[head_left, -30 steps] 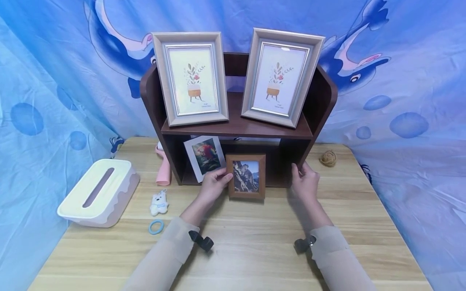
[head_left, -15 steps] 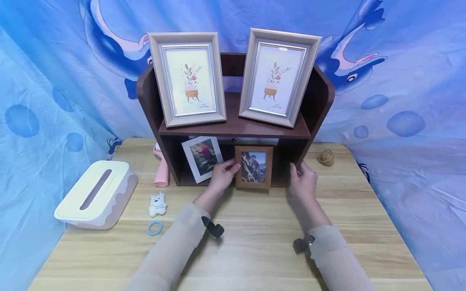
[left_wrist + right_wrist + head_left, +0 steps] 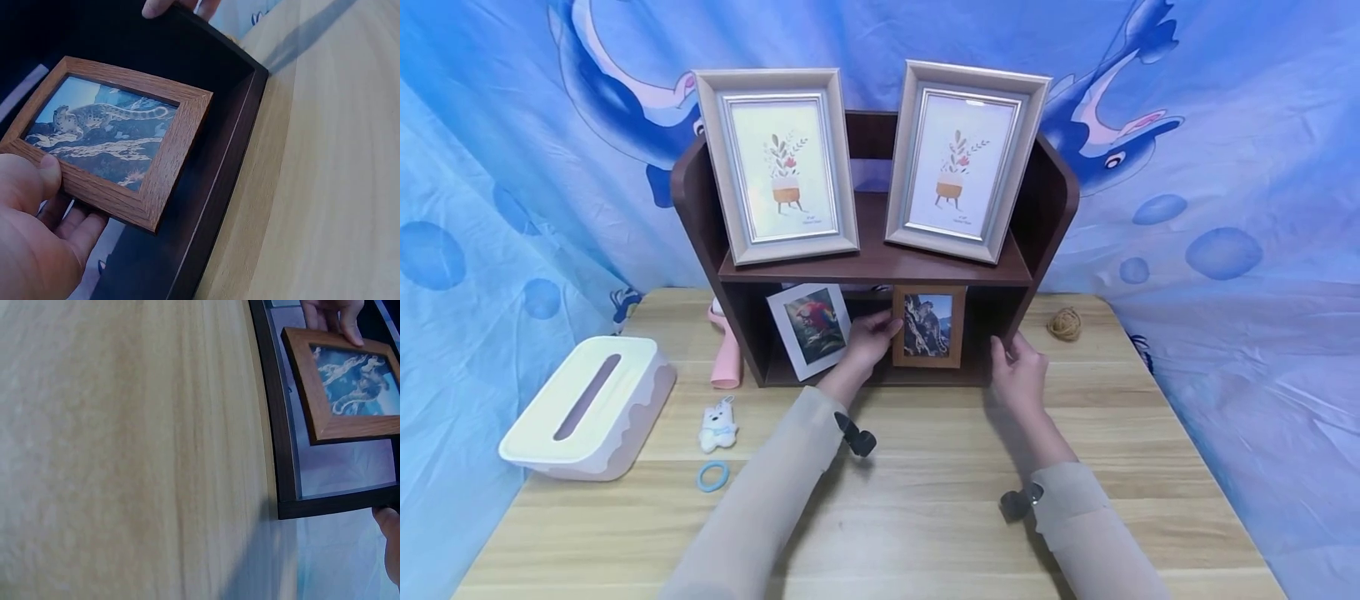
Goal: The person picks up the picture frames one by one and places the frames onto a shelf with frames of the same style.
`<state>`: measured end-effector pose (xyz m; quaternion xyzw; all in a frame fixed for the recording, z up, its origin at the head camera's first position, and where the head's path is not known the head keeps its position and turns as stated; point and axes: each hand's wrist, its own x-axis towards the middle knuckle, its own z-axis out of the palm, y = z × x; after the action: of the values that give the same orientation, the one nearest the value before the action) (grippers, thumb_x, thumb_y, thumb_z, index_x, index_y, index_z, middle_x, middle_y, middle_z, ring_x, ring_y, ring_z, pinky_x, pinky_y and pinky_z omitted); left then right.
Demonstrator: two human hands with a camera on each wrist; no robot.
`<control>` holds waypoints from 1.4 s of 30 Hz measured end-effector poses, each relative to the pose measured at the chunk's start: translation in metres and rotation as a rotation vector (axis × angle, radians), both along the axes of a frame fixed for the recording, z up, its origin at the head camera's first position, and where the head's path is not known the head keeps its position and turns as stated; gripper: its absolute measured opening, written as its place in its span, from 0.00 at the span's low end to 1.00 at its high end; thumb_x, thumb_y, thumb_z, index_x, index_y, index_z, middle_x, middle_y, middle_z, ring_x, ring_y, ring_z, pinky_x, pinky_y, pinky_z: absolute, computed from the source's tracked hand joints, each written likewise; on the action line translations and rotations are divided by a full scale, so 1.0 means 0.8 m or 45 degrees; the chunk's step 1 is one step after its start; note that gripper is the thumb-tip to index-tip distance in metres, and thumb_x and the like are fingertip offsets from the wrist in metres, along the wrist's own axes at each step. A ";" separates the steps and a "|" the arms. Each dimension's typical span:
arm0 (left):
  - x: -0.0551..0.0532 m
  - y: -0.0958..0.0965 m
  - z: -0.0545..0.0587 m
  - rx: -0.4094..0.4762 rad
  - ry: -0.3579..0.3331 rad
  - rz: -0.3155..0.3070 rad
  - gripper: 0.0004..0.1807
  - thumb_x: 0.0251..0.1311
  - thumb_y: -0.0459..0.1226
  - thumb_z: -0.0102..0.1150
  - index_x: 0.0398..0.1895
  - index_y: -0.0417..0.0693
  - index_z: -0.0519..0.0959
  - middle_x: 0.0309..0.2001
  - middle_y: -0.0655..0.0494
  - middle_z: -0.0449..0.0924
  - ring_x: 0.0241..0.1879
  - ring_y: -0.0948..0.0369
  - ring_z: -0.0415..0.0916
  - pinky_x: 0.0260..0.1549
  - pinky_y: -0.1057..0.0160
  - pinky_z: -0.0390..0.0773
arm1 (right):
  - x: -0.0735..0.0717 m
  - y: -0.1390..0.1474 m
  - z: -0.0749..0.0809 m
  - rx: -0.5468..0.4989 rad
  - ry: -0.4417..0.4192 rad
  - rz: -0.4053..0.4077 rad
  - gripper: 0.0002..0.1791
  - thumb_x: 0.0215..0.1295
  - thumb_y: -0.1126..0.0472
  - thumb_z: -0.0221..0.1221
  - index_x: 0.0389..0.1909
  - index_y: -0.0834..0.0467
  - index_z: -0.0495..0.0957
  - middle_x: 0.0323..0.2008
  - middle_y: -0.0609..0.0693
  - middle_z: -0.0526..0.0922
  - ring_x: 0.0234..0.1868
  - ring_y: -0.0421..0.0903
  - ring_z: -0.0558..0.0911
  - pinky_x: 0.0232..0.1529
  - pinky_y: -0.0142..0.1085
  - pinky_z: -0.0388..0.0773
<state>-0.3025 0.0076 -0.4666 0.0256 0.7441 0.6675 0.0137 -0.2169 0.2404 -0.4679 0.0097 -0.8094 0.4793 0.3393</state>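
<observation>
My left hand [image 3: 867, 346] pinches the left edge of a brown wooden picture frame [image 3: 927, 327] with a snow leopard picture, thumb in front and fingers behind. The frame is held upright in the lower compartment of a dark brown two-tier shelf [image 3: 880, 271]; in the left wrist view the leopard frame [image 3: 169, 156] tilts and sits apart from the shelf's front edge. My right hand [image 3: 1021, 371] grips the shelf's right side panel low down, thumb inside and fingers outside. Left of my left hand, a white picture frame [image 3: 782, 333] with a parrot picture leans in the same compartment.
Two large beige picture frames [image 3: 741, 250] stand on the upper tier. On the wooden table [image 3: 940, 517] lie a tissue box [image 3: 625, 425], a pink handled item [image 3: 727, 358], a white bear charm [image 3: 718, 427], a blue ring [image 3: 702, 482] and a twine ball [image 3: 1064, 324].
My left hand has carried the leopard frame rightward and back, from in front of the shelf into its lower compartment. My right hand keeps its grip on the side panel. The head view shifts slightly.
</observation>
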 end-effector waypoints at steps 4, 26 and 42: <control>-0.012 0.008 -0.005 -0.024 -0.009 0.005 0.22 0.69 0.36 0.62 0.62 0.35 0.77 0.61 0.40 0.79 0.62 0.49 0.75 0.63 0.54 0.75 | 0.001 0.001 0.001 -0.007 -0.006 0.000 0.05 0.69 0.70 0.61 0.40 0.69 0.82 0.42 0.67 0.86 0.44 0.63 0.87 0.43 0.30 0.82; -0.044 0.016 -0.006 -0.018 0.012 -0.140 0.15 0.71 0.33 0.59 0.55 0.35 0.82 0.53 0.42 0.84 0.51 0.57 0.79 0.56 0.57 0.79 | -0.004 0.002 -0.004 -0.005 0.034 0.011 0.06 0.69 0.70 0.61 0.41 0.70 0.83 0.41 0.68 0.86 0.43 0.63 0.87 0.42 0.25 0.80; -0.038 0.009 -0.011 0.061 -0.056 -0.193 0.19 0.71 0.33 0.58 0.62 0.34 0.77 0.59 0.39 0.80 0.56 0.54 0.78 0.56 0.52 0.80 | -0.006 0.002 -0.006 -0.023 0.007 -0.002 0.07 0.69 0.69 0.61 0.42 0.70 0.83 0.43 0.68 0.86 0.44 0.62 0.87 0.42 0.26 0.81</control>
<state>-0.3329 0.0148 -0.4752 0.0674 0.7234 0.6824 0.0800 -0.2217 0.2417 -0.4729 0.0073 -0.8041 0.4861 0.3420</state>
